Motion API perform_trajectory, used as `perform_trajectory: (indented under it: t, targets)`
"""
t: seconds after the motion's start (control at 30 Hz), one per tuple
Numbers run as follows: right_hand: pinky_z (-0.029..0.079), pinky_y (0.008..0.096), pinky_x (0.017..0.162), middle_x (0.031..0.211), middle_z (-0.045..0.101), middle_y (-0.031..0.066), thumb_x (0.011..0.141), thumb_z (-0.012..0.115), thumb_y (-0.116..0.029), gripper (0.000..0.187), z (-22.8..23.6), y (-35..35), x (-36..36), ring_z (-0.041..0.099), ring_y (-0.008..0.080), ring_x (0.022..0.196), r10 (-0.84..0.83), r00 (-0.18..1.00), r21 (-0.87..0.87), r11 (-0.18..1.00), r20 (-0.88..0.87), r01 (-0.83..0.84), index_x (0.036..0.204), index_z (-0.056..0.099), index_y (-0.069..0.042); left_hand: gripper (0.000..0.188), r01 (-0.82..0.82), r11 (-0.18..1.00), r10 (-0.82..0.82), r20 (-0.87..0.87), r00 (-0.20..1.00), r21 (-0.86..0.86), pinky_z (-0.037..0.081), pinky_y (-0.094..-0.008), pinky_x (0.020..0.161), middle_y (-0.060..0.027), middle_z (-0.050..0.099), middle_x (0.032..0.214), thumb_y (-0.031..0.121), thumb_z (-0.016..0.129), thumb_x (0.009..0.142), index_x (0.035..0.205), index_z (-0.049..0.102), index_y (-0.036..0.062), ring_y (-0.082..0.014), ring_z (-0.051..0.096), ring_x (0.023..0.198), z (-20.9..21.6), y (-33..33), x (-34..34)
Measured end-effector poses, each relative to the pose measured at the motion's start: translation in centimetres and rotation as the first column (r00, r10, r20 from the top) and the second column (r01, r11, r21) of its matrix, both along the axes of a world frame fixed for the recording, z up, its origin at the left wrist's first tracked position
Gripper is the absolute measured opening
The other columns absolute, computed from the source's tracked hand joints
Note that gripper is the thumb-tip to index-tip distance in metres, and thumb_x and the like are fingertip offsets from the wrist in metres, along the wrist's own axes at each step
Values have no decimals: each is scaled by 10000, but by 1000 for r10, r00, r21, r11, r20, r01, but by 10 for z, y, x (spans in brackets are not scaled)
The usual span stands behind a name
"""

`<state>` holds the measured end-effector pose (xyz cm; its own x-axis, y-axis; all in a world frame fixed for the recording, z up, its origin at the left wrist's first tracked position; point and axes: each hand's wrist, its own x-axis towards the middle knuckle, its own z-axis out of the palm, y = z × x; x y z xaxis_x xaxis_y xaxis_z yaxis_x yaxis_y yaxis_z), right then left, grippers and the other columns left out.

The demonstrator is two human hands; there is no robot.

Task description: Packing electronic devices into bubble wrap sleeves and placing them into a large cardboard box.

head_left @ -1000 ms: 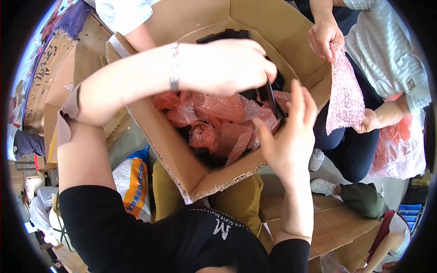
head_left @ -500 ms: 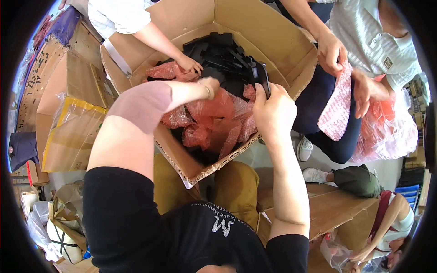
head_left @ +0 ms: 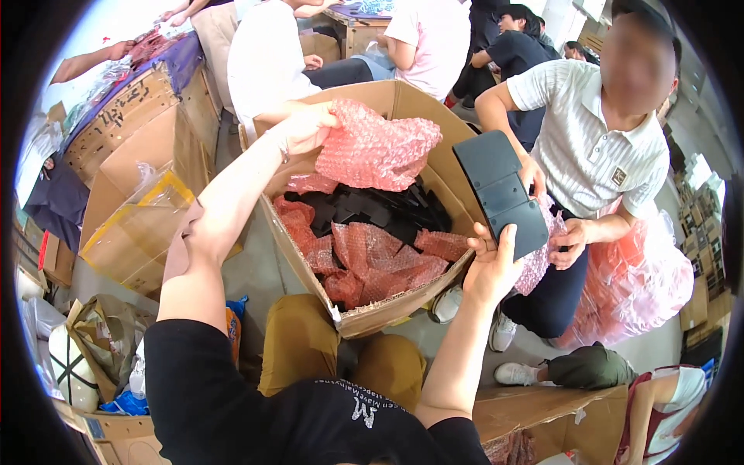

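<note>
My left hand (head_left: 311, 128) pinches a sheet of pink bubble wrap (head_left: 380, 147) by its edge and holds it up over the cardboard box (head_left: 399, 308). To the right of the box, my right hand (head_left: 496, 271) grips the lower end of a flat black plastic panel (head_left: 490, 177) with rounded corners and a step in its outline. The panel is held tilted, with its upper end away from me. Inside the box lie a heap of black plastic pieces (head_left: 380, 211) and several crumpled sheets of pink bubble wrap, nearer to me.
A person in a white polo shirt (head_left: 577, 116) crouches at the right, one hand close behind the panel. Beside them sits a big clear bag of pink wrap (head_left: 635, 287). Another carton (head_left: 147, 232) stands at the left, and a flat-sided one (head_left: 542, 411) at lower right.
My left hand has risen out of the box with a bubble wrap sheet. My right hand has lifted the black panel out to the right. The view has tilted up, showing more people.
</note>
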<state>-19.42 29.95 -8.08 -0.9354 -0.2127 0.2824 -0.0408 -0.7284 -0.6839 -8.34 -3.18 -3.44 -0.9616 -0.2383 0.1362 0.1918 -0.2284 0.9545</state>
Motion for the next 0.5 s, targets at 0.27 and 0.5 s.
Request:
perform_trajectory:
  t: [0.27, 0.5]
  targets:
    - [513, 258, 501, 858, 616, 135, 884, 539, -157, 251, 22, 18, 21, 626, 212, 645, 139, 988, 110, 985, -69, -131, 1013, 522, 58, 324, 72, 997, -70, -200, 977, -1, 437, -313, 896, -84, 574, 1116, 22, 496, 813, 1136, 518, 17, -176, 560, 1001, 24, 19, -4]
    - [511, 278, 518, 784, 626, 131, 857, 579, -106, 166, 21, 23, 37, 634, 204, 626, 167, 974, 68, 985, -151, -158, 916, 572, 50, 275, 106, 994, -110, -261, 959, -32, 425, -324, 911, -91, 581, 1078, 115, 547, 835, 1091, 533, 15, -188, 558, 1000, 34, 48, -16]
